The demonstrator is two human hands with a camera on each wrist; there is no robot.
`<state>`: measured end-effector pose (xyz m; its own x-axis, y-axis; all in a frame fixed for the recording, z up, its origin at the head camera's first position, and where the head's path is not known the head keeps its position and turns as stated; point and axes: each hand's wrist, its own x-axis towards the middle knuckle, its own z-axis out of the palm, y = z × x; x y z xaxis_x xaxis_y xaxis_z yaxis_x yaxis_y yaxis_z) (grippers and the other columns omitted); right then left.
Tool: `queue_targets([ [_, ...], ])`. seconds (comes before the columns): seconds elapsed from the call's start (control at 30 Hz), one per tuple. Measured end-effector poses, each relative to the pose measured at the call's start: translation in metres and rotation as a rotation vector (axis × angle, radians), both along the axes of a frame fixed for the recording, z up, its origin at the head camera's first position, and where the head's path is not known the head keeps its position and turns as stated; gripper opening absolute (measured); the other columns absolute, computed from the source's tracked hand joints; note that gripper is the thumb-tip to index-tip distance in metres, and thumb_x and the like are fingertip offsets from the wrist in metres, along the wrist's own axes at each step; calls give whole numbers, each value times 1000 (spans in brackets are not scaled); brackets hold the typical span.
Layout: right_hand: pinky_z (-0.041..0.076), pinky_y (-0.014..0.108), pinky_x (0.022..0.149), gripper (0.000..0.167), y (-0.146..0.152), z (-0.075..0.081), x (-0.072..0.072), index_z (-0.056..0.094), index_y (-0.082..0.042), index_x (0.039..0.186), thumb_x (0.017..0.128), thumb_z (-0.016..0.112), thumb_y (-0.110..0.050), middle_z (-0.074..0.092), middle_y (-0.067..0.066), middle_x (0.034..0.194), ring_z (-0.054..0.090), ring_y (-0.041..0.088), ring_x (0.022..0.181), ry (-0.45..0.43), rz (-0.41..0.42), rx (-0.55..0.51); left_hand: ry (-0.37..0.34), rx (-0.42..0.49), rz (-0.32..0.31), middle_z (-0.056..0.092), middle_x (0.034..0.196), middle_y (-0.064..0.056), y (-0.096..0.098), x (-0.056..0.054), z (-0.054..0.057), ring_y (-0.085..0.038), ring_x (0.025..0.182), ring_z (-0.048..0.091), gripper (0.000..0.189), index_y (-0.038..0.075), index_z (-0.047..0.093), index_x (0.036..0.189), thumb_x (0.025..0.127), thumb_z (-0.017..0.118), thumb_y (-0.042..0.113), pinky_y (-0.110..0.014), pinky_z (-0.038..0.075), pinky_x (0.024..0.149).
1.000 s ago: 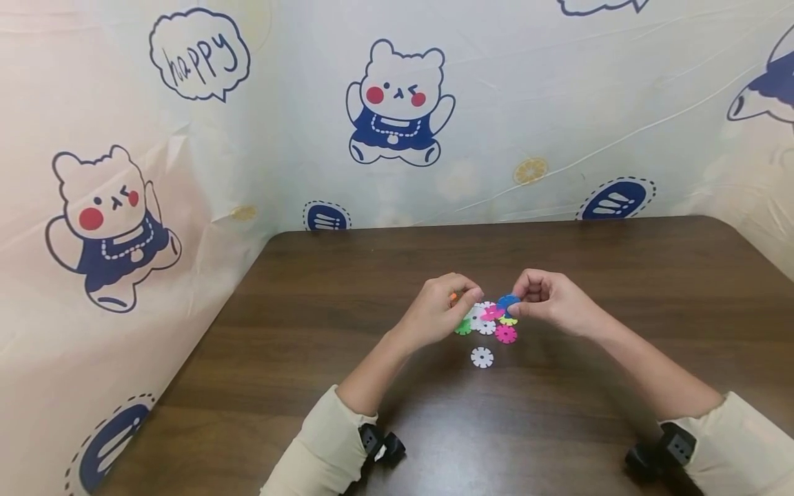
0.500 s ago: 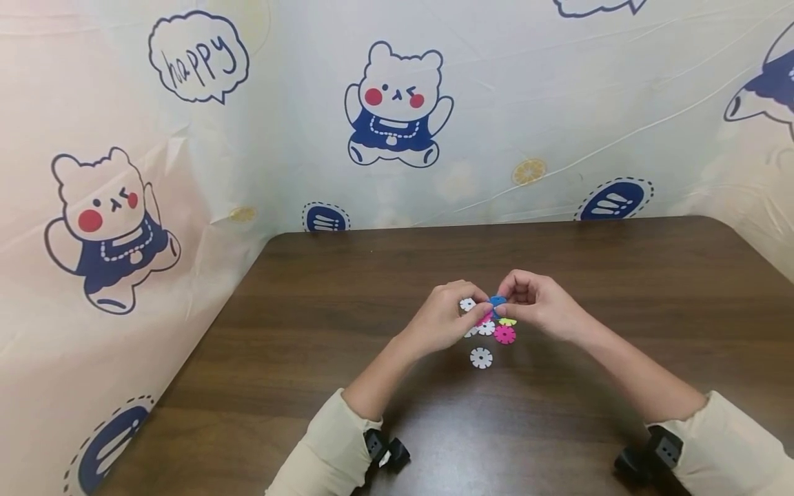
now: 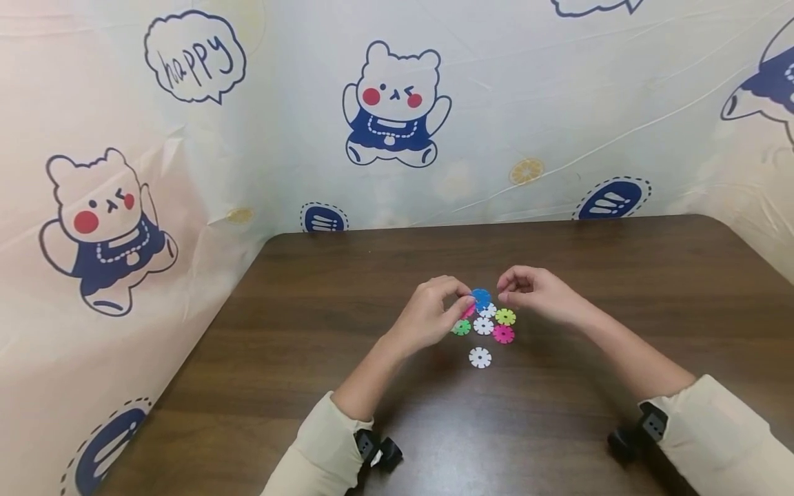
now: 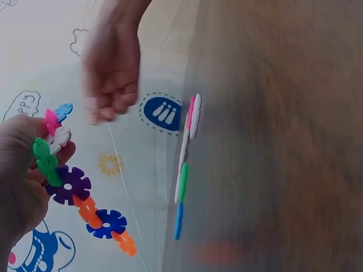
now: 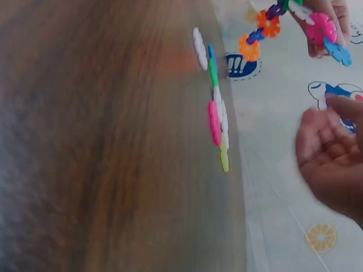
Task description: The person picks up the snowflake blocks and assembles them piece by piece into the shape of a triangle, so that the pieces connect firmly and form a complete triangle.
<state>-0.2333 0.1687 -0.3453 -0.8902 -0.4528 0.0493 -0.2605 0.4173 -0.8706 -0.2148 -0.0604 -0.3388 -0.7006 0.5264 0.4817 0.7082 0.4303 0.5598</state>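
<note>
My left hand (image 3: pixel 428 313) pinches a chain of interlocked, notched plastic snowflake discs. In the left wrist view, the chain runs from a light blue disc (image 4: pixel 64 111) through pink, white and green to a purple disc (image 4: pixel 68 186), then orange, dark blue and orange at its lower end. The light blue disc sits at the chain's upper tip, joined to the pink disc (image 5: pixel 321 27). A short gap to the right, my right hand (image 3: pixel 536 296) is raised with loosely curled fingers and holds nothing. In the head view, the left hand hides most of the chain.
Several loose discs lie on the brown table (image 3: pixel 558 427) below the hands: a yellow disc (image 3: pixel 505 317), a pink disc (image 3: pixel 504 334), a green disc (image 3: pixel 461 327) and white ones, with one white disc (image 3: pixel 480 357) nearer. A printed curtain (image 3: pixel 496 103) hangs behind the table.
The right hand brought the light blue disc left to the left hand's chain, then let go and drew apart to the right. The left hand now holds the chain with that disc on it.
</note>
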Motion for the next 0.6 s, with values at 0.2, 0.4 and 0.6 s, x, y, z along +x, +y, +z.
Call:
queue_targets([
  [0.2, 46, 31, 69, 24, 1, -8, -11, 58, 6, 103, 84, 63, -8, 58, 6, 84, 52, 20, 76, -17, 47, 251, 22, 19, 26, 63, 85, -2, -5, -2, -1, -14, 83, 56, 7, 2, 66, 90, 87, 65, 9, -30, 47, 78],
  [0.4, 40, 30, 63, 24, 2, -18, -21, 60, 3, 101, 81, 67, -8, 54, 4, 75, 49, 18, 69, -52, 40, 351, 11, 34, 37, 63, 83, -1, -9, -3, -2, -13, 81, 55, 6, 3, 66, 89, 86, 65, 8, -33, 48, 77],
  [0.6, 38, 30, 63, 23, 2, -25, -26, 61, 2, 98, 78, 71, -7, 52, 4, 75, 47, 17, 69, -23, 19, 414, -21, 23, 54, 62, 84, -1, -11, -4, -2, -12, 81, 54, 7, 3, 66, 90, 87, 64, 10, -32, 48, 75],
])
